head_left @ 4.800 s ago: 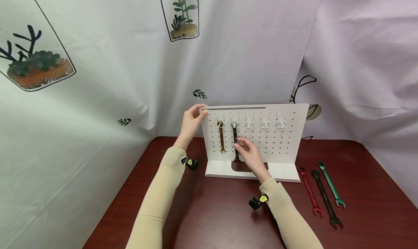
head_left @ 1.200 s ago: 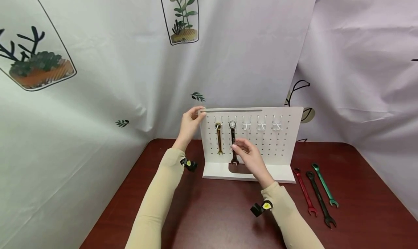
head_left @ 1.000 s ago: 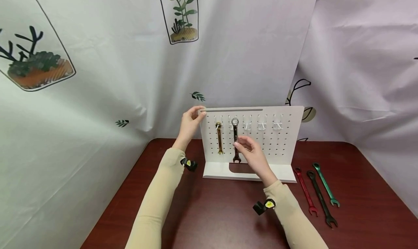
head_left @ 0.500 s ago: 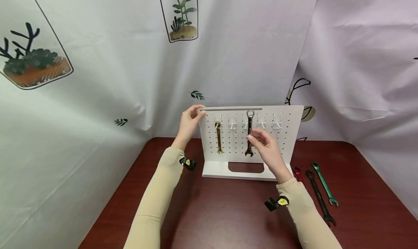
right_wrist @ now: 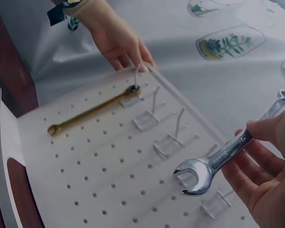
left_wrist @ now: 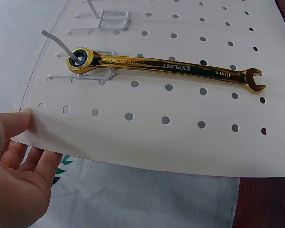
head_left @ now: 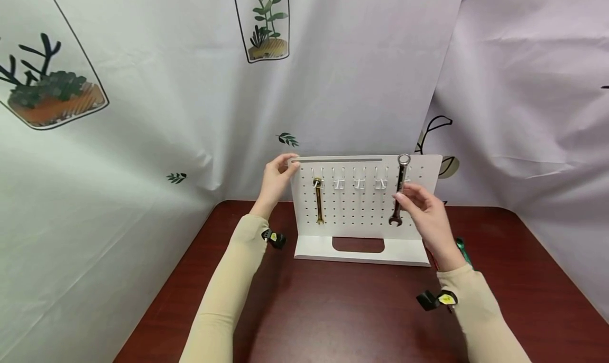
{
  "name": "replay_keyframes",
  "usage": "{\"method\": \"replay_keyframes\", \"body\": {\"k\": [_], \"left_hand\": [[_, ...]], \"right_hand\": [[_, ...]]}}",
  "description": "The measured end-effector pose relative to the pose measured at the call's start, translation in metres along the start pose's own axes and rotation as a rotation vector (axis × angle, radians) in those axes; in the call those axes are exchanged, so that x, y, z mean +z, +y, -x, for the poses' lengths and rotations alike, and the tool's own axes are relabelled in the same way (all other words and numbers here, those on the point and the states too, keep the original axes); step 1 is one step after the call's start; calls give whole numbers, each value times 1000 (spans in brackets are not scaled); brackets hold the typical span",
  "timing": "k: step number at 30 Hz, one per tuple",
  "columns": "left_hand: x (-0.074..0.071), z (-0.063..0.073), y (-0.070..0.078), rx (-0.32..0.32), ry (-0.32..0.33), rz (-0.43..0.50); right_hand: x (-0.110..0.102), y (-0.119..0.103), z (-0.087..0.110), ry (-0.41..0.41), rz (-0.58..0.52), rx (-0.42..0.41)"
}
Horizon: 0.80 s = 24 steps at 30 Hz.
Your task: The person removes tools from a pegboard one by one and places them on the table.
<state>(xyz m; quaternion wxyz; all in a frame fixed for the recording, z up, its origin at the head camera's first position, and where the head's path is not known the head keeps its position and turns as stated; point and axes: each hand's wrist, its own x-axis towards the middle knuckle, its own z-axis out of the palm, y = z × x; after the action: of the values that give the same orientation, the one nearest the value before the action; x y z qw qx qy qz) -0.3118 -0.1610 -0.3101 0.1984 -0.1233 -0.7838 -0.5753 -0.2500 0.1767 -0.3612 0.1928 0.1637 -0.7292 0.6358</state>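
My left hand (head_left: 277, 180) pinches the upper left corner of a white pegboard stand (head_left: 352, 210), thumb on the front and fingers behind. Close by, a gold combination wrench (left_wrist: 166, 65) marked 10mm hangs by its ring end on the leftmost white hook. My right hand (head_left: 425, 215) grips a silver combination wrench (right_wrist: 223, 156) mid-shaft between thumb and fingers. That wrench is in front of the board's right part, ring end up and open end down, slightly tilted. Several white hooks (head_left: 360, 184) between the two wrenches carry nothing.
The stand's base (head_left: 314, 247) rests on a dark red table (head_left: 333, 310). Beyond the right forearm a green wrench (head_left: 462, 249) shows in part; other wrenches there are mostly hidden. A printed white curtain (head_left: 190, 88) hangs behind.
My right hand has lifted the silver wrench off the second hook and carried it rightward past the other hooks. The right forearm now covers most of the wrenches on the table. My left hand stays put.
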Motion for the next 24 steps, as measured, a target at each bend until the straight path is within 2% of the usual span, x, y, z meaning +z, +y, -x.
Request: {"method": "replay_keyframes", "body": {"k": [7, 15, 24], "left_hand": [[0, -14, -34, 26, 8, 12], [2, -15, -35, 16, 2, 24], [0, -15, -37, 23, 2, 34]], "right_hand": [[-33, -3, 6, 99, 69, 14], [-70, -4, 16, 161, 65, 25], [-106, -5, 25, 210, -38, 41]]}}
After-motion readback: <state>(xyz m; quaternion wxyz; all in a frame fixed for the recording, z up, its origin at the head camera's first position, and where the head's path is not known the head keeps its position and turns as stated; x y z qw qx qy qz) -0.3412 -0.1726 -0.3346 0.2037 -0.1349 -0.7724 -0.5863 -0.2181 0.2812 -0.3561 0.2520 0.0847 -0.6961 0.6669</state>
